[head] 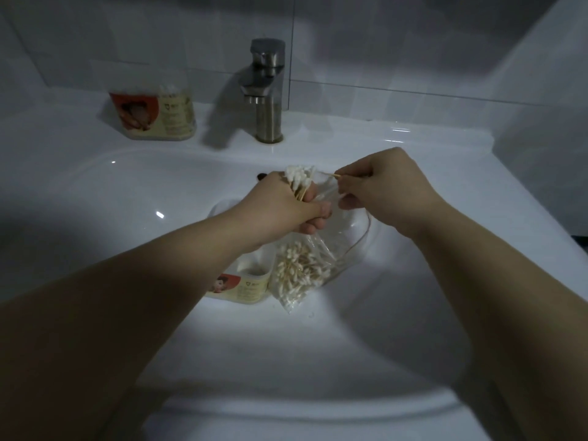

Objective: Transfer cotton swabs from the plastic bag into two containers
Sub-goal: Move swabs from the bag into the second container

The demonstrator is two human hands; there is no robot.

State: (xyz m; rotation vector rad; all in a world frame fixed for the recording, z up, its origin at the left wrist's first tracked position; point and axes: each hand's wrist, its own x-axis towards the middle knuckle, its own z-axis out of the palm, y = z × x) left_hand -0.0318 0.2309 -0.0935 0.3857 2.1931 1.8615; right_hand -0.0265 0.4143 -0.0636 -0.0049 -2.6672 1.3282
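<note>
1. A bunch of swabs [299, 179] was gripped in the left hand [286, 208], with the white tips pointing up, above the sink [127, 192].
2. One swab [331, 175] was pinched by the curled fingers of the right hand [385, 183], just beside the bunch. The top of the bag may have been held there too, but that could not be told for sure.
3. The plastic bag [296, 275] hung down under both hands, and many swabs were seen inside it. Its bottom lay in the sink, just beside the near box [245, 286], which was partly hidden by the left arm.
4. The far box [159, 117] stood on the counter, to the left of the tap [269, 90] and well apart from the hands. White tips could be seen at its top.
5. The step looked like this: swabs were being gathered into one neat bunch before being put into a box.
6. To do it well, the one swab should be laid with the others, tips the same way. The bunch should be held firmly but not squashed.
7. The bag's open end should be kept up, so that no swabs are spilled into the sink, which might be wet.
8. The bunch should then be lowered into the near box all together, and let go only once it is inside.
</note>
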